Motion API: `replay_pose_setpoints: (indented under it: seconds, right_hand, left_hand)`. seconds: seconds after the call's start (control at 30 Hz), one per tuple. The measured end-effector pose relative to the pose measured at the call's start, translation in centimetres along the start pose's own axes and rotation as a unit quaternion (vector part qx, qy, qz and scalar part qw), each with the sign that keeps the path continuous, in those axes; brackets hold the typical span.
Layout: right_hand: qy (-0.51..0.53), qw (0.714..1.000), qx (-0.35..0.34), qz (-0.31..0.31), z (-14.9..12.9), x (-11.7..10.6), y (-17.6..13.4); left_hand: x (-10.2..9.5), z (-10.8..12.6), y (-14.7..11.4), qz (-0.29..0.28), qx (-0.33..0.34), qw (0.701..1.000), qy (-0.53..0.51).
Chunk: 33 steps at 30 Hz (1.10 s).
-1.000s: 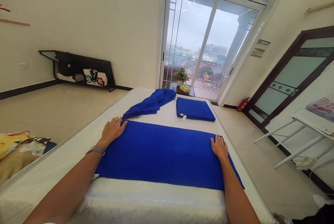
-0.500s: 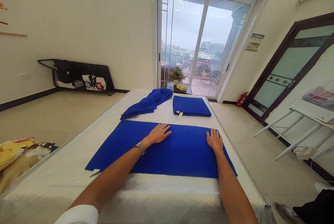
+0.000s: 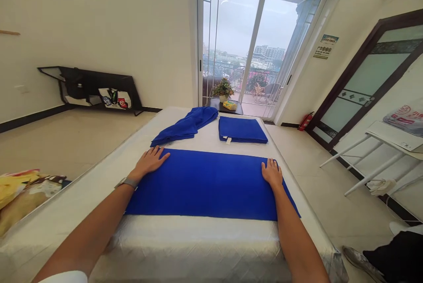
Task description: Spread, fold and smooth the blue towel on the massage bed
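Note:
A blue cloth (image 3: 211,184) lies flat as a long rectangle across the near part of a plastic-covered mattress (image 3: 198,239). My left hand (image 3: 150,161) rests palm down on the cloth's far left corner, fingers extended. At the far right corner my right hand (image 3: 272,172) also lies flat with its fingers stretched out. Beyond the cloth, on the right, is a neatly folded blue stack (image 3: 243,130) with a small white tag at its front edge. To its left sits a loose, crumpled heap of blue cloth (image 3: 185,126).
Past the mattress stand a small dark table (image 3: 216,109) with a potted plant (image 3: 224,89) and a yellow pack (image 3: 230,105). A white table (image 3: 383,135) is on the right, near a person's shoe (image 3: 358,260). Bundled fabrics (image 3: 28,199) lie at left.
My left hand has slid left over the cloth, from its middle to the far left corner. The right hand stays at the right corner. The view has shifted slightly.

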State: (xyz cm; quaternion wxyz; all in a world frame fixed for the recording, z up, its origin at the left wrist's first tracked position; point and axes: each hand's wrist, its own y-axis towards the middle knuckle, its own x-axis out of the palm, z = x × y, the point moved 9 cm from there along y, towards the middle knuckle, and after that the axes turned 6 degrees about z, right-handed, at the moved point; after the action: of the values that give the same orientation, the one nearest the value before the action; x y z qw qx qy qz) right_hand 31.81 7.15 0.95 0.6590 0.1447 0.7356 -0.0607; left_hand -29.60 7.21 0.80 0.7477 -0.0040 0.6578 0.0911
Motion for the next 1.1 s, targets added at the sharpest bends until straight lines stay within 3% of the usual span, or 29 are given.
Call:
replay_pose_setpoints:
  seconds: [0.23,0.37,0.43,0.5,0.63,0.7,0.77,0.87,0.93,1.1]
  right_hand:
    - [-0.008,1.000,0.009,-0.024,0.0,-0.6,0.0]
    - [-0.047,0.998,0.033,-0.024,-1.2,-2.2,-0.6]
    - [-0.067,0.998,0.009,0.001,-4.2,-3.1,-1.3]
    - [-0.058,0.996,-0.065,0.011,-9.2,-3.3,-2.5]
    - [0.025,0.974,-0.220,-0.052,-20.4,-0.8,-6.2]
    - [0.048,0.965,-0.248,-0.065,-23.9,0.3,-7.5]
    - [0.056,0.964,-0.250,-0.071,-25.5,1.1,-8.1]
    - [0.060,0.964,-0.247,-0.078,-24.7,1.6,-7.8]
    - [0.057,0.967,-0.237,-0.077,-22.2,1.4,-6.9]
    - [0.016,0.991,-0.123,-0.054,-9.8,0.4,-2.9]
  left_hand:
    - [-0.4,-0.5,-0.8,-0.013,-0.019,1.000,-0.020]
    - [-0.4,-0.5,-0.6,-0.024,-0.022,0.999,-0.032]
    - [-0.4,-0.6,-0.5,-0.036,-0.021,0.998,-0.037]
    - [-0.3,-0.8,-0.4,-0.045,-0.021,0.998,-0.039]
    - [-0.4,-0.9,-0.6,-0.036,-0.020,0.999,-0.035]
    - [-0.4,-0.9,-0.8,-0.024,-0.020,0.999,-0.030]
    - [-0.3,-0.9,-0.9,-0.014,-0.019,0.999,-0.024]
    - [-0.1,-1.0,-1.0,-0.005,-0.018,1.000,-0.017]
    - [0.0,-1.1,-1.0,0.004,-0.013,1.000,-0.012]
    - [0.1,-1.2,-0.9,0.028,0.003,1.000,-0.010]
